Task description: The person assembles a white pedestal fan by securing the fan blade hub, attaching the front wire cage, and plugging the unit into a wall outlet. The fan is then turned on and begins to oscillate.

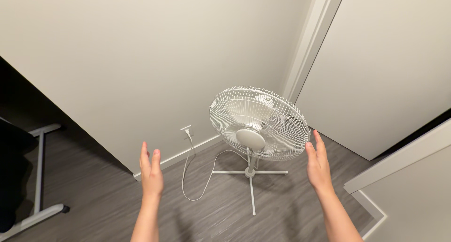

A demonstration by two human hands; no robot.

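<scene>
A white pedestal fan [256, 124] stands on a cross-shaped base [251, 172] near the wall, its round wire grille tilted upward. My left hand [151, 171] is held out flat, fingers together, left of the fan and apart from it, above the floor. My right hand [318, 162] is raised flat just right of the grille's edge, very close to it; contact is unclear. Both hands hold nothing.
The fan's white cord [195, 169] loops over the grey wood floor to a plug in a wall outlet [187, 129]. A white door [385, 68] is at the right. A white desk leg [38, 176] and a dark shape stand at the left.
</scene>
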